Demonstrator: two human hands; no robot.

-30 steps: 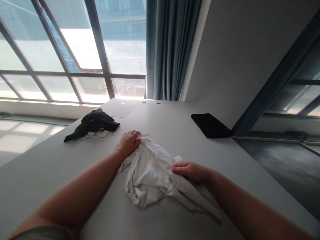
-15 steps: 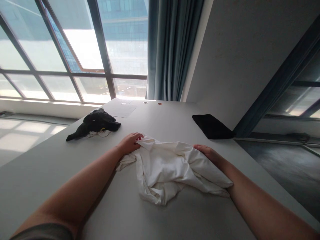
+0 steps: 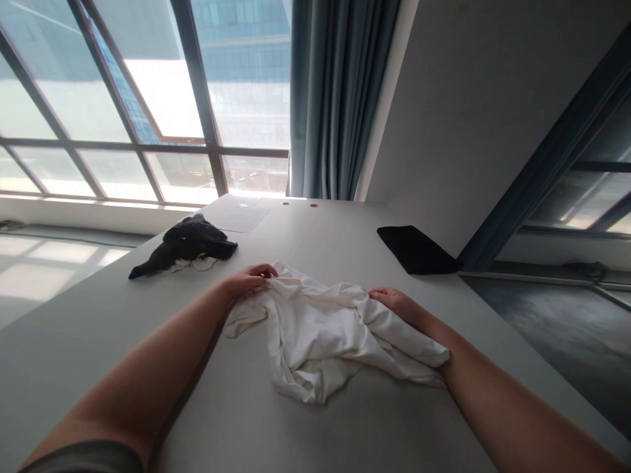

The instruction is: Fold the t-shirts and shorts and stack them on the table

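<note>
Window (image 3: 152,98), dark-framed, one pane tilted open: upper left of the frame.
Table (image 3: 73,348), white, spanning lower left to lower right; bears the items below.
Dark bundle (image 3: 200,238), crumpled, small yellow mark, paler fabric showing along its lower edge: left of centre, on the table; whether the paler fabric lies under or inside it cannot be told.
Left hand (image 3: 250,277): just left of centre, fingers drawn narrow, holding the upper left edge of the white cloth.
White cloth (image 3: 320,332), loosely rumpled, many folds: centre, lying on the table between both hands.
Curtain (image 3: 340,98), blue-grey, gathered: upper centre.
Right hand (image 3: 394,300): right of centre, fingers together, touching the cloth's upper right edge; whether they grip cannot be told.
Black piece (image 3: 415,251), flat: right of centre, farther back on the table.
</note>
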